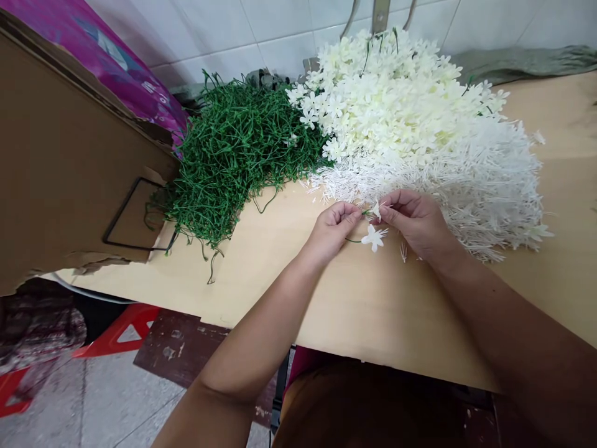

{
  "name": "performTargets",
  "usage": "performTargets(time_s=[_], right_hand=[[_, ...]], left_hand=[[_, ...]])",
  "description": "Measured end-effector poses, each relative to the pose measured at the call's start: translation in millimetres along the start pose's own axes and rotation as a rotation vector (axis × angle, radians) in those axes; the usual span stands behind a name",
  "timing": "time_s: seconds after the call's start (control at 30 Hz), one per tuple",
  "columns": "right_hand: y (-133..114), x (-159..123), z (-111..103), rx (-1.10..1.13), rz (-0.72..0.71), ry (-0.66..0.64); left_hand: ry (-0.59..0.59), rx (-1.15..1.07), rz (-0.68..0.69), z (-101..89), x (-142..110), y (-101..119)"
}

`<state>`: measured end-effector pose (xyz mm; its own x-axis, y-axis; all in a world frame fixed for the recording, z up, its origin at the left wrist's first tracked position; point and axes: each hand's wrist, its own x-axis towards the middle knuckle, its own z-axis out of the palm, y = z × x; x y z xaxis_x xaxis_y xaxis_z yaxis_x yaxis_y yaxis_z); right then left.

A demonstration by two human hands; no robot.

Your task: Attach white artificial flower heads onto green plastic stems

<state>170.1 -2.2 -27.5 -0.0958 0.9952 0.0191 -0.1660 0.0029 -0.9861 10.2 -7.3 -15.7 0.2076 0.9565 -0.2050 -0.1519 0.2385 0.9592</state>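
Note:
My left hand (pixel 336 227) pinches a thin green artificial stem (pixel 353 241); one of its branches ends in a white artificial flower (pixel 374 238) that hangs just above the table. With thumb and forefinger, my right hand (pixel 413 221) grips a second small white flower (pixel 375 210) at the tip of another green branch. Both hands are close together, fingertips nearly meeting. Beyond them spreads a heap of white stamen sprigs (pixel 489 180), and behind that a heap of white flower heads (pixel 387 106). A tangled pile of green stems (pixel 242 137) lies to the left.
A cardboard box (pixel 74 149) stands at the left edge with a black wire frame (pixel 119 218) by it. The wooden-coloured table (pixel 373 305) runs along a tiled wall (pixel 280 28). Red plastic stools (pixel 121 333) are on the floor at lower left.

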Motion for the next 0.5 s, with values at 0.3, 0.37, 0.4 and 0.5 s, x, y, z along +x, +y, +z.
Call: performTargets(time_s=[0.3, 0.37, 0.4, 0.5], right_hand=[[0.9, -0.4, 0.9, -0.146, -0.039, -0.005], [1.0, -0.8, 1.1, -0.184, -0.054, 0.002], [0.9, -1.2, 1.3, -0.206, -0.066, 0.008], [-1.0, -3.6, 3.2, -0.299, -0.118, 0.026]], left_hand=[[-0.005, 0.037, -0.009, -0.5, 1.5, 0.0], [0.005, 0.069, -0.014, 0.2, 1.6, 1.1], [0.008, 0.082, -0.015, 0.6, 1.6, 1.6], [0.011, 0.117, -0.006, 1.1, 1.8, 1.8]])
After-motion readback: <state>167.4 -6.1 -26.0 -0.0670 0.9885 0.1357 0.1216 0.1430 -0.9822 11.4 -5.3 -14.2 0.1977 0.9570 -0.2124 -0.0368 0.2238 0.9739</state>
